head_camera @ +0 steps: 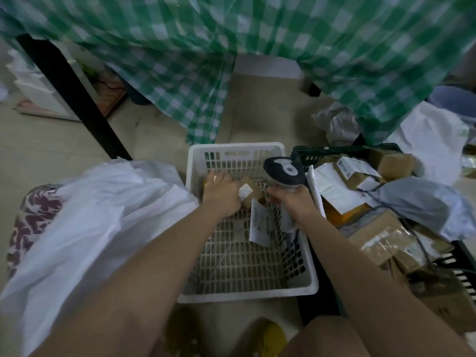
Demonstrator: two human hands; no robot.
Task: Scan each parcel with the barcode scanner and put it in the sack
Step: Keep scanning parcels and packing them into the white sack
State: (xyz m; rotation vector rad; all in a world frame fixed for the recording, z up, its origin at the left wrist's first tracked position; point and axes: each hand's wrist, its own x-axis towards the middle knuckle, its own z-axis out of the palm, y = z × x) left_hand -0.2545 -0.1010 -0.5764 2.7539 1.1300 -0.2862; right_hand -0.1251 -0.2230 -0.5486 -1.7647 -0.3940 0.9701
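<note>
Left hand on a small box in the basket, scanner held ready in the right.

The left hand (222, 194) reached deep into the white basket (313, 284) and had its fingers curled over a small brown box (251, 193) at the far end; the box's white label faced up and toward the right hand (296, 203), just beside it. That hand gripped the scanner (283, 171) by its handle, fingers wrapped round, head up and tilted toward the far wall of the basket, so the box lay just left of and below the scanner head, and the left hand was the nearer one to it. The box's long axis could not be told. A loose paper slip (260, 225) lay in the basket between the wrists. The white sack (90, 215) stood open to the left of the basket; more parcels (373, 202) were heaped in a dark crate (334, 150) on the right.
</note>
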